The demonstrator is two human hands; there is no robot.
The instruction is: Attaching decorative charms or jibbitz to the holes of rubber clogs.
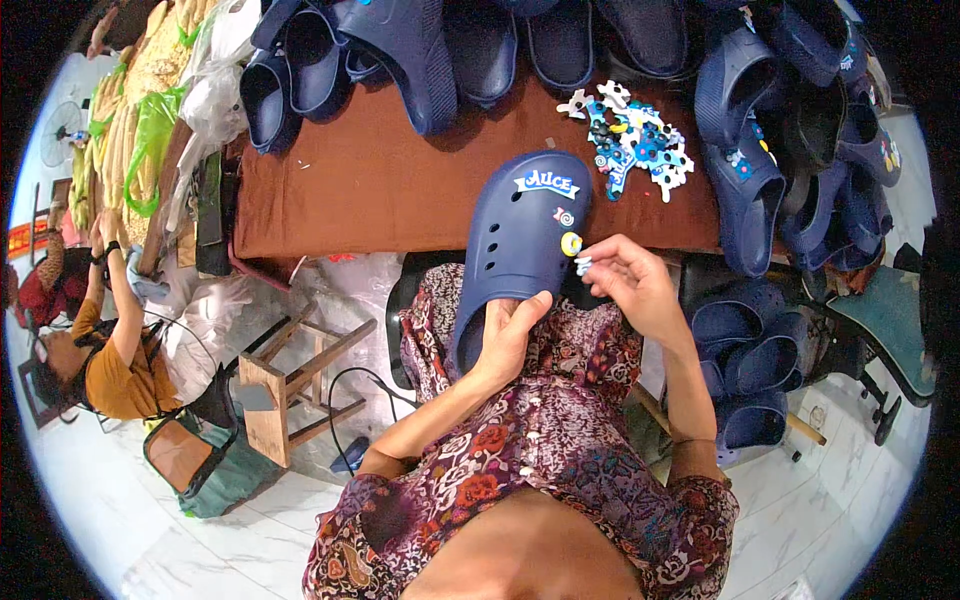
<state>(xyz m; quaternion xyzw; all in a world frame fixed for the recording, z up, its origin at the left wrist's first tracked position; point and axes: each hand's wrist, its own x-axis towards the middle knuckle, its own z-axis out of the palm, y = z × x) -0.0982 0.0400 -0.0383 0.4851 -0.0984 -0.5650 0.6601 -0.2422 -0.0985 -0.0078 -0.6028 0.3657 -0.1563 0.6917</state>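
Observation:
A dark blue clog [520, 240] with holes lies toe away from me, its heel over my lap and its toe on the brown table [370, 185]. Small charms sit on its upper: a blue-and-white banner, a little round one and a yellow ring. My left hand [508, 335] grips the clog's heel end. My right hand [630, 280] is beside the clog's right edge and pinches a small pale charm [583, 265] between thumb and fingers, close to the yellow ring.
A pile of blue and white charms [635, 140] lies on the table. Many dark blue clogs [400, 45] line the table's far edge and heap up at right [800, 150]. A wooden stool [290, 385] stands at left. Another person [100, 340] sits on the floor far left.

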